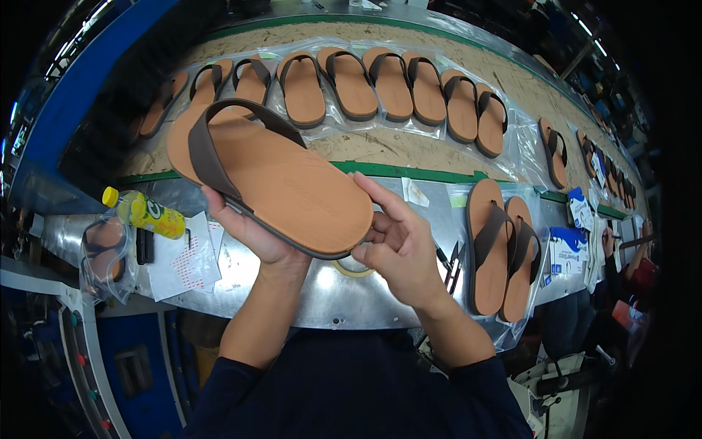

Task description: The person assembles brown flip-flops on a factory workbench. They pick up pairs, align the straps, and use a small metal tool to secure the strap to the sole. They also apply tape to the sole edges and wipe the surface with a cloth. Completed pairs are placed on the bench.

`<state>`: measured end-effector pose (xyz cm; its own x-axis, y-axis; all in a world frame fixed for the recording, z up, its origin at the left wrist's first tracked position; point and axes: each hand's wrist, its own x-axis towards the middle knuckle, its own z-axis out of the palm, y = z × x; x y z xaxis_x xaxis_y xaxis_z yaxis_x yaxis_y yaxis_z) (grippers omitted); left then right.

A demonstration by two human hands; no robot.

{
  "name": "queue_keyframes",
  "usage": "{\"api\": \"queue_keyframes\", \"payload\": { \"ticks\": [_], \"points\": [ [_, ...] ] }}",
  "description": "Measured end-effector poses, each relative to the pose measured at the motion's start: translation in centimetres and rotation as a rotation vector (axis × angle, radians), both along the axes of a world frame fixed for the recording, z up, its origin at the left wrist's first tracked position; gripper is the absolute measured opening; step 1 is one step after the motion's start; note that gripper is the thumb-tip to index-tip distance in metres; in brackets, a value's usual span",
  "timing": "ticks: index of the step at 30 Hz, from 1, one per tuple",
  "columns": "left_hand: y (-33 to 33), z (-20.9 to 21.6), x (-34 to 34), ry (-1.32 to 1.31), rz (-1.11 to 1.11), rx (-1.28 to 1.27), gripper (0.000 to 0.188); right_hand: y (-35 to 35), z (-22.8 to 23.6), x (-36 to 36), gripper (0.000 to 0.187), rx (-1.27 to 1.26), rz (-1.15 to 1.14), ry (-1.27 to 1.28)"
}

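Observation:
A tan flip-flop (292, 186) with a dark brown strap is held up, tilted, above the metal table. My left hand (252, 233) supports it from below near the middle of its side, with the palm under the sole. My right hand (395, 245) grips the heel end, thumb at the lower edge and fingertips at the upper edge. Right of my right hand, a pair of matching flip-flops (488, 282) lies on clear plastic on the table. Parts of the left fingers are hidden beneath the sole.
Several flip-flops (302, 91) line the conveyor belt (409, 150) beyond the green edge. At left are a yellow drink bottle (157, 215), paper sheets (184, 267) and a bagged pair of sandals (106, 252). Pen-like tools (453, 267) and a tape roll (352, 269) lie nearby. Another person's hand (608, 241) shows far right.

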<state>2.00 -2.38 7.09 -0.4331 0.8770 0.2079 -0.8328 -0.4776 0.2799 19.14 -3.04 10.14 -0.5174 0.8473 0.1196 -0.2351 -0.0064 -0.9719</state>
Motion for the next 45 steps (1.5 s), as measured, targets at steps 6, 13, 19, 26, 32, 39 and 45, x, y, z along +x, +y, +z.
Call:
{"api": "queue_keyframes", "payload": {
  "ticks": [6, 13, 19, 26, 32, 39, 45],
  "points": [
    [-0.4, 0.2, 0.4, 0.069, -0.036, -0.062, 0.068, 0.9, -0.1, 1.0, 0.056, -0.149, -0.029, -0.002],
    [0.7, -0.9, 0.8, 0.007, -0.121, -0.097, 0.068, 1.2, -0.4, 1.0, 0.042, -0.205, -0.18, 0.005],
    [1.4, -1.9, 1.3, -0.014, -0.275, -0.113, 0.074, 0.9, -1.0, 2.0, 0.049, -0.252, -0.105, 0.154],
    [2.0, -1.8, 2.5, -0.026, -0.194, -0.073, 0.076, -0.5, -1.8, 2.3, 0.081, -0.043, -0.062, 0.194],
    [1.6, -0.9, 2.8, 0.092, -0.094, -0.084, 0.079, 0.3, -2.2, 3.5, 0.073, -0.003, -0.043, 0.154],
    [1.3, -0.5, 3.2, 0.045, -0.16, -0.015, 0.08, 0.4, -2.1, 4.5, 0.055, 0.012, -0.067, 0.095],
    [1.2, 0.3, 3.7, -0.119, -0.251, -0.025, 0.08, -0.1, -3.0, 3.6, 0.056, 0.107, -0.06, 0.289]
  ]
}}
